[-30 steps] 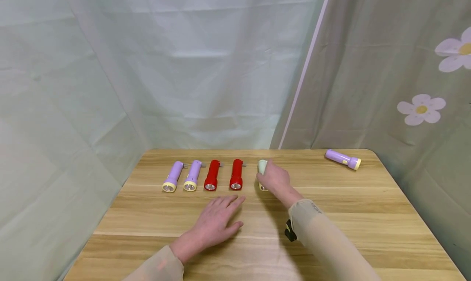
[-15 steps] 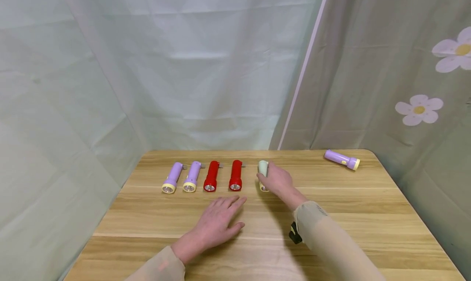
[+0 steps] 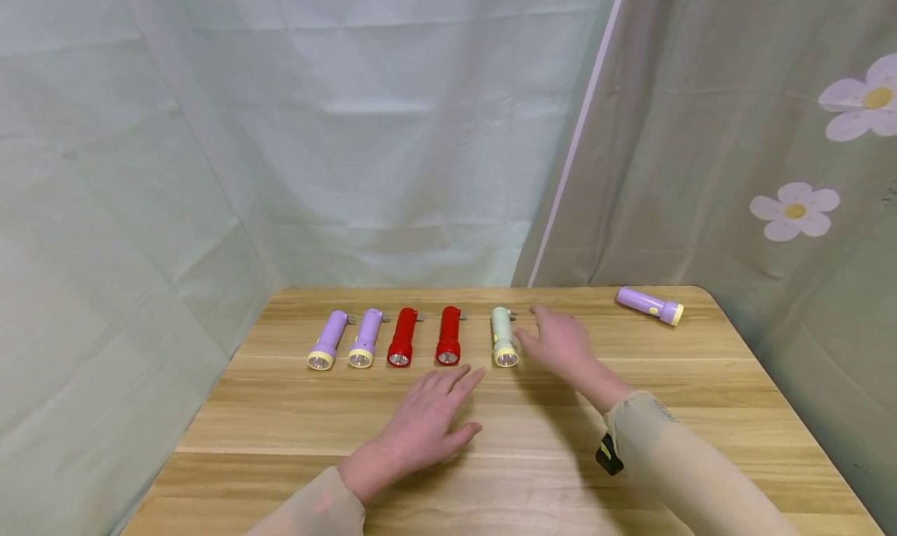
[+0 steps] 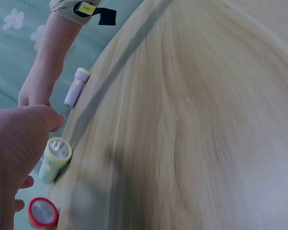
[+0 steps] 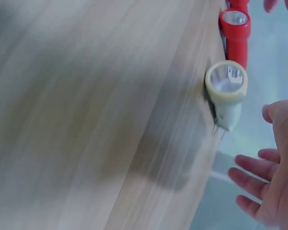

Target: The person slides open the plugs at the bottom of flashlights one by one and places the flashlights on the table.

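A pale green flashlight (image 3: 502,335) with a yellow rim lies on the table, its lens toward me and plug prongs showing at its back end. My right hand (image 3: 559,343) is just to the right of it, fingers spread and holding nothing; the right wrist view shows a gap between the fingers and the flashlight (image 5: 227,91). My left hand (image 3: 426,419) hovers low over the table in front of the row, fingers extended and nothing in them. Left of the green one lie two red flashlights, the nearer one (image 3: 448,336) and another (image 3: 402,338).
Two purple flashlights, one (image 3: 367,339) beside the other (image 3: 329,341), form the row's left end. Another purple flashlight (image 3: 650,305) lies slanted at the table's back right. Curtains (image 3: 392,131) hang behind the wooden table (image 3: 673,411).
My right hand has let go of the pale green flashlight and moved off to the right. My left hand has shifted slightly right and forward.
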{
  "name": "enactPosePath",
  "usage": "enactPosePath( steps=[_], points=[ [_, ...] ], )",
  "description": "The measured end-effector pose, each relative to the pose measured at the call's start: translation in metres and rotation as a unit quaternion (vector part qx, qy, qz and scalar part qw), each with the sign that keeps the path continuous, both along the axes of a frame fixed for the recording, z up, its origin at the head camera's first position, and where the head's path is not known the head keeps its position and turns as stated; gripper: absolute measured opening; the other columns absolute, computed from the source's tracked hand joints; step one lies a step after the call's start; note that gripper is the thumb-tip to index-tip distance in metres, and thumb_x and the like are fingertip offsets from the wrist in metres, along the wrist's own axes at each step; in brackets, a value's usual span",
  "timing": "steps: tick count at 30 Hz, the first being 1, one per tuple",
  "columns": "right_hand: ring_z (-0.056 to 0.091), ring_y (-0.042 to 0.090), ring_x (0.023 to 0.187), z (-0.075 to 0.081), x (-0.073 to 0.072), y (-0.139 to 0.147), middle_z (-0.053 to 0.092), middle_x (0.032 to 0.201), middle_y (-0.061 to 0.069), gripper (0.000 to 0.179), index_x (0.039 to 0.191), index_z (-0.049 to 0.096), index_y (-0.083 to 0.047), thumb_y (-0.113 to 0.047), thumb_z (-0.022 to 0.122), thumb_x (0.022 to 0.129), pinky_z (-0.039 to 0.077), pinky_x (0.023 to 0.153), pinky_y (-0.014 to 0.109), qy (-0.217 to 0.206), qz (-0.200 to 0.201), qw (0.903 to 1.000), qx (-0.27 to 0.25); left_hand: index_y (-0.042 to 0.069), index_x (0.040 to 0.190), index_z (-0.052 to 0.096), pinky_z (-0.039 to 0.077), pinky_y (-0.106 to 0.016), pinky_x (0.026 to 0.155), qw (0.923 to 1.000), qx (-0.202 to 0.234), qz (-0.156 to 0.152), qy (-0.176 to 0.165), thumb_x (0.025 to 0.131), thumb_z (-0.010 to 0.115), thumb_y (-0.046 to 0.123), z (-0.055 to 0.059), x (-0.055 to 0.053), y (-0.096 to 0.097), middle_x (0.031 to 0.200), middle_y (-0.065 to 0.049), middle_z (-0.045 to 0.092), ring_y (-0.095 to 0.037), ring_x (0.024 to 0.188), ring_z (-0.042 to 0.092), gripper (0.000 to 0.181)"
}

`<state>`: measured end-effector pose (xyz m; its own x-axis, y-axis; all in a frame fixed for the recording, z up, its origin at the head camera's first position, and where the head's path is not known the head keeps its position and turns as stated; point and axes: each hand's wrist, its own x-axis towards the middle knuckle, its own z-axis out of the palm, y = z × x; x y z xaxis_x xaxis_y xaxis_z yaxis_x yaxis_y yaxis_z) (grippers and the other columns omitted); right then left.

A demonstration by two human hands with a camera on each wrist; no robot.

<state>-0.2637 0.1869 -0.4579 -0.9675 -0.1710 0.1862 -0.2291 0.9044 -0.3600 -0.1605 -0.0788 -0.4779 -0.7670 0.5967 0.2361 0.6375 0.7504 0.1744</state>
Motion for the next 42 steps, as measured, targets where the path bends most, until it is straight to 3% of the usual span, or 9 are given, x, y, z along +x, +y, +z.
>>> enactPosePath(
  steps=[7,14,22,27,33,42],
  points=[
    [0.054,0.046,0.124,0.004,0.014,0.044,0.062,0.133,0.022,0.054,0.136,0.059,-0.001,-0.035,0.068,0.096,0.033,0.108,0.064,0.084,0.054,0.9924,0.072,0.024,0.163,0.027,0.034,-0.051,0.115,0.9998,0.01,-0.017,-0.001,0.095,0.067,0.049,0.007,0.003,0.018,0.16,-0.008,0.04,-0.029,0.141,0.043,0.082],
    [0.054,0.048,0.119,0.006,0.016,0.099,0.065,0.125,0.024,0.047,0.13,0.062,0.001,-0.029,0.071,0.094,0.034,0.104,0.065,0.109,0.025,0.9882,0.105,0.022,0.163,0.026,0.034,-0.044,0.117,0.9981,-0.003,-0.057,0.023,0.096,0.063,0.053,0.013,0.002,0.052,0.161,-0.006,0.037,-0.025,0.142,0.043,0.083],
    [0.053,0.053,0.116,0.001,0.009,0.157,0.063,0.121,0.031,0.046,0.126,0.059,0.006,-0.026,0.068,0.093,0.031,0.103,0.068,0.094,-0.034,0.9863,0.132,0.021,0.161,0.032,0.03,-0.043,0.119,0.9939,-0.026,-0.105,0.021,0.098,0.06,0.054,0.008,0.005,0.084,0.16,-0.006,0.039,-0.024,0.142,0.042,0.076],
    [0.047,0.057,0.119,-0.003,0.005,0.183,0.057,0.125,0.034,0.048,0.127,0.054,0.009,-0.025,0.064,0.094,0.028,0.102,0.07,0.055,-0.072,0.9873,0.131,0.022,0.162,0.029,0.027,-0.044,0.12,0.9925,-0.035,-0.117,0.004,0.099,0.059,0.055,-0.001,0.003,0.096,0.162,-0.006,0.036,-0.023,0.144,0.039,0.077],
    [0.036,0.06,0.127,-0.008,0.0,0.197,0.046,0.137,0.038,0.061,0.14,0.043,0.012,-0.026,0.062,0.096,0.02,0.104,0.074,0.01,-0.095,0.9878,0.123,0.024,0.164,0.024,0.025,-0.046,0.121,0.9916,-0.059,-0.115,-0.003,0.098,0.059,0.058,-0.005,0.0,0.102,0.163,-0.006,0.033,-0.024,0.146,0.035,0.082],
    [0.027,0.061,0.133,-0.012,-0.011,0.198,0.038,0.141,0.037,0.064,0.143,0.038,0.012,-0.027,0.06,0.098,0.011,0.107,0.077,0.001,-0.092,0.9896,0.11,0.026,0.164,0.021,0.021,-0.048,0.122,0.9898,-0.086,-0.111,-0.022,0.099,0.053,0.063,-0.003,-0.004,0.115,0.166,-0.004,0.028,-0.023,0.15,0.029,0.082]
  ],
)
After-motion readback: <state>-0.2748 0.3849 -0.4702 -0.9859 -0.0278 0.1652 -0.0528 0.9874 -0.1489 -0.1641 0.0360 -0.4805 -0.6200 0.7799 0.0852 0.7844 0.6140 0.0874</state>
